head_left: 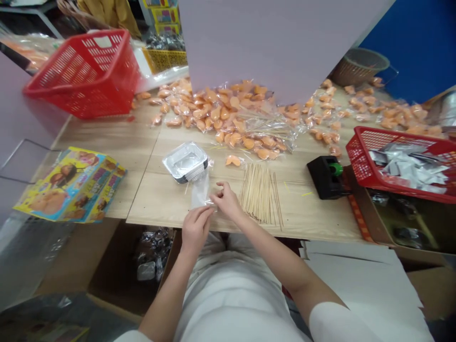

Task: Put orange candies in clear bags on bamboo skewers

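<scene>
A clear plastic bag (pixel 200 191) lies flat near the table's front edge. My left hand (pixel 195 227) is closed, its thumb and fingertips pinching the bag's near edge. From the right, my right hand (pixel 227 201) bends its fingers in a pinch on the bag's right side. Just beyond stands a stack of foil trays (pixel 186 160), partly over the bag's far end. To the right of my right hand lies a row of wooden skewers (pixel 259 192). One orange piece in clear wrap (pixel 233 160) sits behind the skewers.
A heap of wrapped orange pieces (pixel 228 111) spreads along the back. A red basket (pixel 85 76) and printed boxes (pixel 71 185) are at left. A black tape dispenser (pixel 322 178) and a red basket of silver packets (pixel 409 161) stand right. An open carton (pixel 117 266) is below.
</scene>
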`<action>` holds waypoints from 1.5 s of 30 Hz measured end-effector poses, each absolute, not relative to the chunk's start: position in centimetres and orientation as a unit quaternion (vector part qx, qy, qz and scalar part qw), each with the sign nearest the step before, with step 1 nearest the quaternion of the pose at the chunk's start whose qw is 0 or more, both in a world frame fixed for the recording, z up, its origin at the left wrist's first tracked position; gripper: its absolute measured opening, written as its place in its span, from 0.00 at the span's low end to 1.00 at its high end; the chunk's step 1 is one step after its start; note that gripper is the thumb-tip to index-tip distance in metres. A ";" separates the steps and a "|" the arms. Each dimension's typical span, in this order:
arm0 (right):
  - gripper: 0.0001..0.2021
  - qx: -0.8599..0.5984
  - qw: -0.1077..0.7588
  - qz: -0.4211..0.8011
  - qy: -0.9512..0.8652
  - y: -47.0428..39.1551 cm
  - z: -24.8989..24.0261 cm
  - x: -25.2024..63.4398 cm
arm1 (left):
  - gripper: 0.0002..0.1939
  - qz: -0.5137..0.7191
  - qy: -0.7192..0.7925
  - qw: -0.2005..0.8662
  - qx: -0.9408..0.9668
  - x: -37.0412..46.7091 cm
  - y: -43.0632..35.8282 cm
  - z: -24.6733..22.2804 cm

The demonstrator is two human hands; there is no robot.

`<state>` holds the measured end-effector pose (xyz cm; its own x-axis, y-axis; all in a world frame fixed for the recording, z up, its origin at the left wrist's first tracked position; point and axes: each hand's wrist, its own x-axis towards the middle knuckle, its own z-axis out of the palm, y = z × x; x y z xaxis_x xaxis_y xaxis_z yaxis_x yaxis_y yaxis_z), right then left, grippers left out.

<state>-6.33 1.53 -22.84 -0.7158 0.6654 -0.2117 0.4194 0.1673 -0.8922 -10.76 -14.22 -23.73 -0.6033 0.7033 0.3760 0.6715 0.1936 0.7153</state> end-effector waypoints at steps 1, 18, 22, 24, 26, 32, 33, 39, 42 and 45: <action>0.21 -0.361 0.132 0.551 -0.741 1.5 -23.1 -6.3 | 0.14 0.454 0.770 0.019 0.447 -10.6 -14.2 -23.5; 0.11 -0.345 0.150 0.702 -0.605 -0.1 -21.6 -1.0 | 0.20 0.551 0.739 0.318 0.219 -13.9 -9.8 -20.7; 0.08 -0.254 0.123 0.690 -0.666 -1.5 -20.9 2.4 | 0.31 0.624 0.585 0.494 0.154 -11.0 -9.2 -19.5; 0.06 -0.236 0.115 0.654 -0.709 -1.7 -20.6 3.9 | 0.36 0.643 0.535 0.534 0.122 -9.5 -9.2 -19.1; 0.05 -0.227 0.142 0.611 -0.745 -1.5 -20.2 5.3 | 0.34 0.642 0.527 0.546 0.108 -8.4 -9.2 -19.0; 0.05 -0.197 0.224 0.606 -0.738 -0.3 -18.5 8.3 | 0.28 0.654 0.535 0.521 0.122 -6.6 -9.8 -19.9; 0.04 -0.196 0.227 0.612 -0.732 -0.3 -18.3 8.6 | 0.28 0.638 0.518 0.554 0.134 -6.4 -9.8 -19.7; 0.04 -0.183 0.204 0.596 -0.755 -0.7 -18.3 9.8 | 0.23 0.594 0.483 0.616 0.186 -5.3 -9.1 -17.6; 0.04 -0.193 0.169 0.593 -0.763 -1.0 -18.6 10.3 | 0.20 0.616 0.497 0.584 0.178 -5.0 -8.6 -17.3; 0.02 -0.193 0.132 0.602 -0.763 -0.8 -18.9 10.9 | 0.19 0.644 0.496 0.558 0.165 -5.0 -8.4 -17.6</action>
